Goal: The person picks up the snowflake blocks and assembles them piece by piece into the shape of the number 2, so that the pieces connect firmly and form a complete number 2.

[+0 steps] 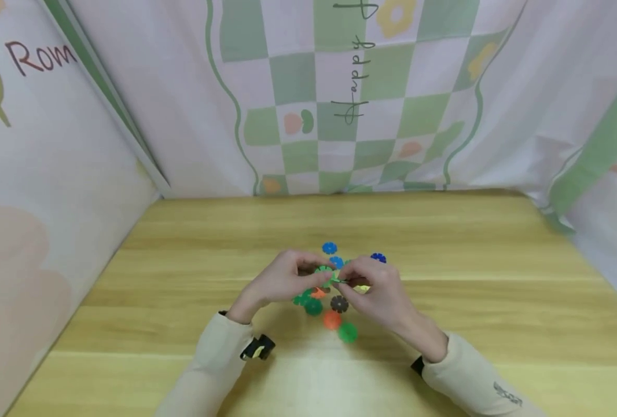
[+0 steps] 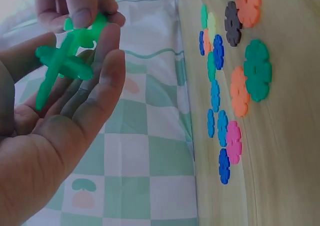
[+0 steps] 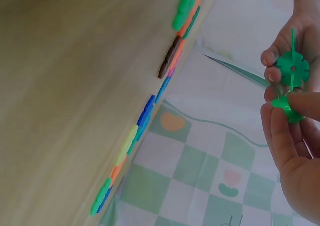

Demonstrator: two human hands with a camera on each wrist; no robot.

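Observation:
Above the table, my left hand (image 1: 283,279) holds green notched plastic discs (image 2: 54,68) slotted crosswise into each other, its fingers curled around them. My right hand (image 1: 384,294) pinches another green disc (image 3: 289,109) between thumb and fingertips, right at the edge of the joined ones. From the right wrist, one joined disc (image 3: 294,68) shows face-on while a second stands edge-on through it. Below the hands lie loose discs, among them a black disc (image 1: 340,303), an orange disc (image 1: 332,319) and a bright green disc (image 1: 348,332).
More discs lie flat past the hands, including a light blue disc (image 1: 329,248), a dark blue disc (image 1: 378,258) and a pink disc (image 2: 234,142). The wooden table (image 1: 183,249) meets a checkered curtain (image 1: 340,121) at the back. White printed cloth hangs at both sides.

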